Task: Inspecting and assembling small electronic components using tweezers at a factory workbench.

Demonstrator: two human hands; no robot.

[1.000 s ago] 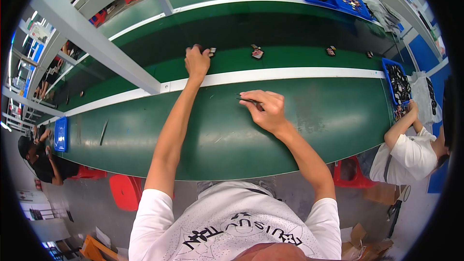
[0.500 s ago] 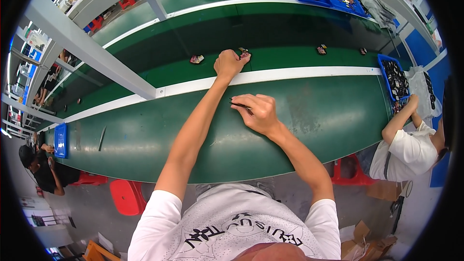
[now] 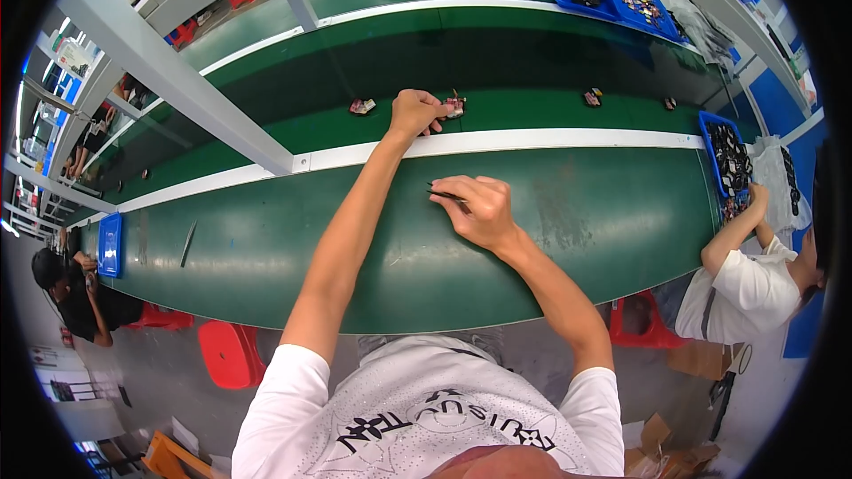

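My left hand (image 3: 415,113) reaches over the white rail, its fingertips pinched at the left edge of a small electronic part (image 3: 456,106) with pink-red and metallic bits. That part is on the dark green strip beyond the rail. A similar small part (image 3: 362,106) lies to the left of this hand. Over the near green table, my right hand (image 3: 479,208) is closed around slim black tweezers (image 3: 448,195), whose tips point left. The tweezers touch nothing that I can see.
The white rail (image 3: 532,138) and a grey post (image 3: 186,71) border the reach. More parts (image 3: 592,98) lie farther right. A metal tool (image 3: 188,244) and a blue tray (image 3: 110,245) are left. A co-worker (image 3: 754,275) sits right, by a filled blue tray (image 3: 706,137).
My left hand has shifted slightly left, and more of the small electronic part shows beside its fingertips. My right hand keeps the tweezers in nearly the same place. The view has tilted a little.
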